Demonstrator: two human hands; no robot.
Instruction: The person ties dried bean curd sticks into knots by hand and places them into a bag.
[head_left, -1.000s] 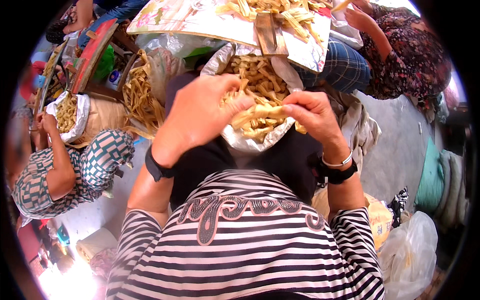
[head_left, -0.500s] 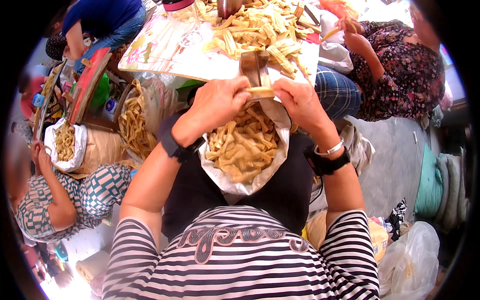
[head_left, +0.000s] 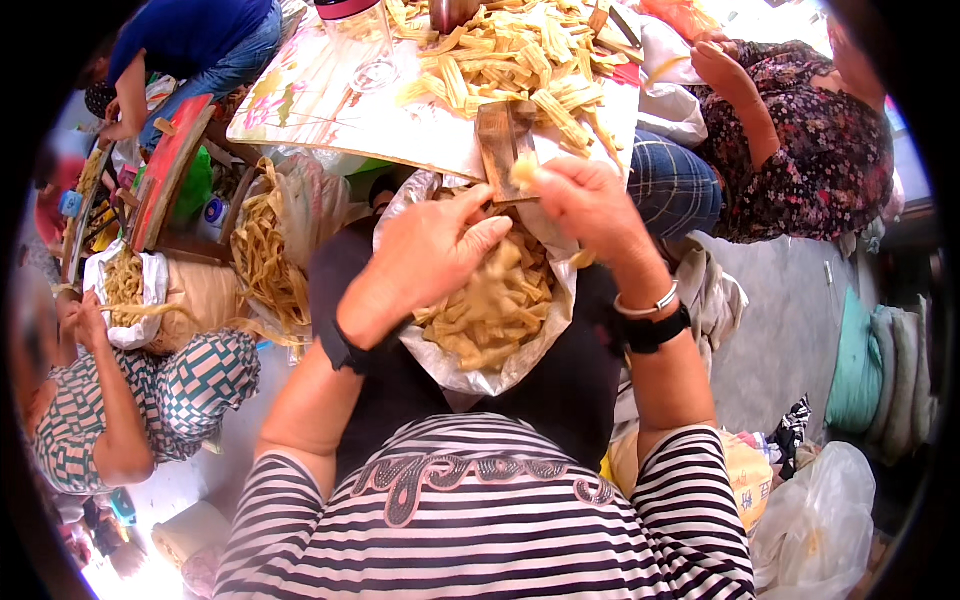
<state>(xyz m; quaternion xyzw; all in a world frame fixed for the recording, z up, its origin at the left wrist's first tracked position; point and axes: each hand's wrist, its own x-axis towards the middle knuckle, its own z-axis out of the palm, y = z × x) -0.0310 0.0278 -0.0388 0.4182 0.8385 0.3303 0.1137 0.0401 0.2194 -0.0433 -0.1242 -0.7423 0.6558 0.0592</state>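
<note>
A white sack (head_left: 478,380) of short yellow pieces (head_left: 485,320) stands open at my lap. Over its far left side hovers my left hand (head_left: 432,248), fingers apart and nothing held. Below its thumb, blurred pieces appear over the heap. Held in the closed fingers of my right hand (head_left: 592,205) is a yellow, ribbed strip (head_left: 523,172), smeared by motion; one end sticks out past the fingertips. Between the hands, a small wooden block (head_left: 497,150) juts from the table's near edge over the sack.
The table (head_left: 330,120) bears a heap of yellow strips (head_left: 540,60) and a clear jar (head_left: 352,30). Co-workers sit at the left and at the far right (head_left: 800,150). A bag of long strips (head_left: 265,250) stands left, a clear plastic bag (head_left: 825,520) lower right.
Both hands held a strip across the block's near end; now they are apart. My left hand has opened and shifted over the sack, and pieces blur beneath it. My right hand keeps a piece.
</note>
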